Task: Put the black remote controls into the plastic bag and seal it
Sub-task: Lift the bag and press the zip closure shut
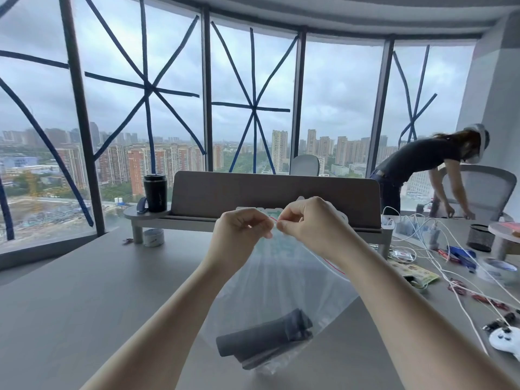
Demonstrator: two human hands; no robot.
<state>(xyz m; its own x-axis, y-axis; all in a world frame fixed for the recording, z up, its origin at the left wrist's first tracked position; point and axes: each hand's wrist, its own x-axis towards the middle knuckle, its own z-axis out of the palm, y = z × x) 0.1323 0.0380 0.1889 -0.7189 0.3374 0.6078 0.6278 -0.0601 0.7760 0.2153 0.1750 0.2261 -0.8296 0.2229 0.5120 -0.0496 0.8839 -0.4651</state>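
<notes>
— So, what do you have in front of you, from the biggest thing down?

— You have the grey table [84, 291] under everything, and on its far side a long riser shelf [275, 192] with a black cup [155, 192] on the left end. At the right, white cables [450, 249] lie over the table, and a white controller [506, 340] near the edge. Another person [422, 170] bends over a chair there.

— And the bag?

— You hold the clear plastic bag [281, 282] up, and it hangs down between your forearms. The black remote controls [261, 337] lie inside, at the bottom of the bag.

— My hands?

— Your left hand [242, 232] and your right hand [312, 223] pinch the top edge with closed fingers, side by side, almost touching. A thin red strip [273, 219] shows between them. If the top is fully closed, you cannot tell.
</notes>
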